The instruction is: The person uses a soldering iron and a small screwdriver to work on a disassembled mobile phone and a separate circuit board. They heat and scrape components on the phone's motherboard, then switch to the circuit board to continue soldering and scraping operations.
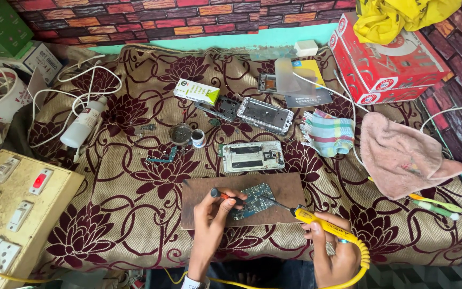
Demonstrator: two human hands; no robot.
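A blue-green phone circuit board [253,199] lies on a brown wooden board [287,190] at the front of the patterned cloth. My left hand [212,211] holds a small tool with an orange handle and dark tip [221,195] against the circuit board's left end. A yellow soldering iron [319,225] sits in my right hand [333,250], and its thin metal tip rests on the circuit board. The iron's yellow coiled cord curls down to the lower right.
Opened phone frames [252,156] [266,114] lie behind the wooden board, with a small round tin [180,134], a white bottle [84,122], a striped cloth [327,134], a pink towel [402,155] and a red box [386,59]. A yellowed switch board [14,208] stands at the left.
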